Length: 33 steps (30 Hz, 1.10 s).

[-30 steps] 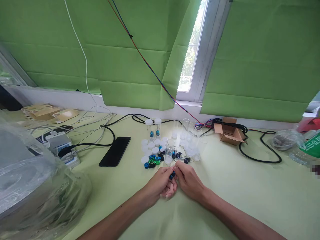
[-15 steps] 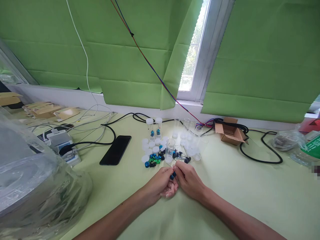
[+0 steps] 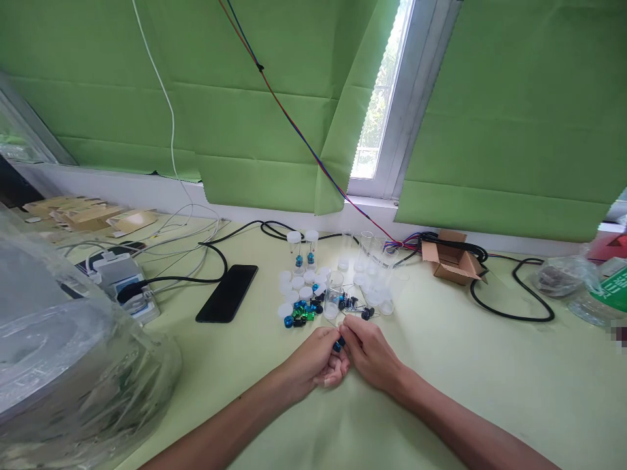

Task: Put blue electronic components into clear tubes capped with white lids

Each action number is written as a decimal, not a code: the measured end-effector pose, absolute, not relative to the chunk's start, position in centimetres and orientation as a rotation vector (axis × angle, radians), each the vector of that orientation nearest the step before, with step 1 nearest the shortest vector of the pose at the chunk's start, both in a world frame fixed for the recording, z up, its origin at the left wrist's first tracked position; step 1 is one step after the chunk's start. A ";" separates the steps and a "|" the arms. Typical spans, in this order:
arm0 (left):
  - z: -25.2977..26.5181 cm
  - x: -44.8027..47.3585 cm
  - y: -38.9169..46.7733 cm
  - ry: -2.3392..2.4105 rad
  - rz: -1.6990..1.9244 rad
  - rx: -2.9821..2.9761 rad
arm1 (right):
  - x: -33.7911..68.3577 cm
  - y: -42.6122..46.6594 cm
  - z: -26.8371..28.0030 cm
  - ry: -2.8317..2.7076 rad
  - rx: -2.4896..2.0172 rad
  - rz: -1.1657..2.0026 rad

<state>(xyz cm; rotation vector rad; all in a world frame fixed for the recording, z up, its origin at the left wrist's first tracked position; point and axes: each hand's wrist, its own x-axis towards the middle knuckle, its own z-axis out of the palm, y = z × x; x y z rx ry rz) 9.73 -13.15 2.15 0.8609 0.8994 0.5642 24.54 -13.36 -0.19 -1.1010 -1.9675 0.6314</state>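
Note:
My left hand (image 3: 317,358) is closed, its thumb and fingers pinching a small dark-blue part (image 3: 337,346). Against it, my right hand (image 3: 369,350) is closed too, fingertips pressed together at the same part. A thin metal rod seems to poke out above the fingertips; what exactly the right fingers grip is hidden. Just beyond the hands stands a clear open tube (image 3: 334,294). Left of that tube lie loose small green parts (image 3: 304,313) mixed with blue and black ones. More black pieces with thin metal pins (image 3: 366,313) lie to its right.
Behind the loose parts are white round caps (image 3: 297,283), two capped tubes (image 3: 311,249) with blue parts inside, and several open clear tubes (image 3: 366,247). A black phone (image 3: 227,294) and power strip (image 3: 142,310) lie left, near a plastic-wrapped bulk (image 3: 88,378). A small cardboard box (image 3: 453,269) stands right.
The view has shifted very slightly. Both hands keep the same pose around the small blue part, and the things on the table stay put.

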 end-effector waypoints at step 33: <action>3.2 9.5 -12.8 0.928 0.623 0.771 | 24.5 -13.3 0.3 -1.833 -1.175 0.651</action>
